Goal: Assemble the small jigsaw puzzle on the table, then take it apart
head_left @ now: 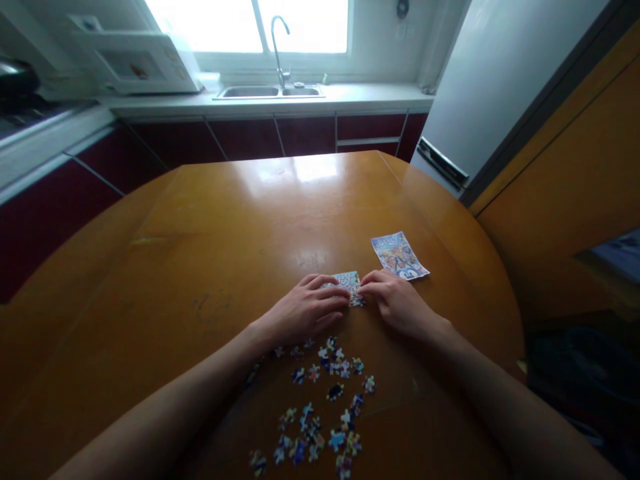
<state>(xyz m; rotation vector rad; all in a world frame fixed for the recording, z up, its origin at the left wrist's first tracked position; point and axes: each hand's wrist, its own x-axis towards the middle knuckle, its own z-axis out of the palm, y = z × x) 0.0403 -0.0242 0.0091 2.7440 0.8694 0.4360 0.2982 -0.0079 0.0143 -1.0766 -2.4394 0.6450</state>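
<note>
At your far left, one dark pot (17, 77) is cut off by the picture's edge; next comes one white microwave (137, 63), then one two-basin sink (250, 92) under a single tap. Your left forearm reaches in from the bottom edge, where it is cut off, across the wooden bench (165, 260). Your left hand (313, 307) lies palm down, its fingers loosely spread and released, over one joined puzzle section (353, 280), hiding much of it. Nearer you lie some two dozen or more loose pieces (335, 392), too bunched for an exact count; your left forearm may cover others. Your right hand (397, 301) comes in with bent fingers, their tips at the section's right edge; you cannot tell whether they pinch a piece. Just beyond that hand rests one printed sheet (397, 253), its lower edge partly covered.
</note>
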